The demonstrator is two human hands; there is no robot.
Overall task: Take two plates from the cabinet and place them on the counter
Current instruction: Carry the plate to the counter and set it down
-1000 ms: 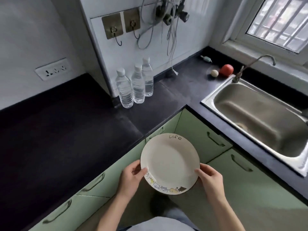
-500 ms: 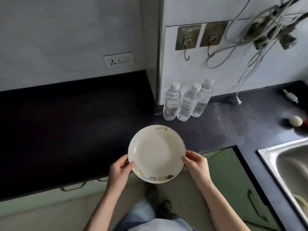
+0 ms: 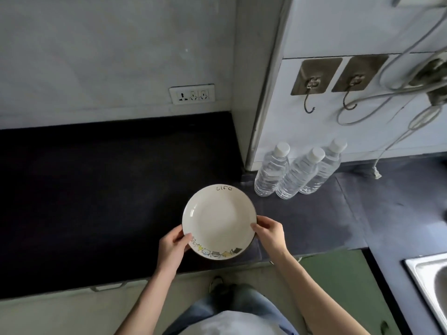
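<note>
A white plate (image 3: 219,220) with "life" written on its far rim and small cartoon pictures on its near rim is held level over the dark counter (image 3: 101,189), close to the counter's front edge. My left hand (image 3: 173,245) grips its near-left rim. My right hand (image 3: 269,234) grips its right rim. Whether the plate touches the counter I cannot tell. Only this one plate is in view. Pale green cabinet fronts (image 3: 331,274) run below the counter.
Three water bottles (image 3: 296,174) stand just right of the plate against a white panel with two hooks (image 3: 312,79) and hanging cables. A wall socket (image 3: 192,94) sits above the counter. A steel sink corner (image 3: 429,284) shows at the lower right.
The view has swung left, away from the sink and window. The plate, held in both hands, has moved from in front of the cabinets to above the counter near the bottles.
</note>
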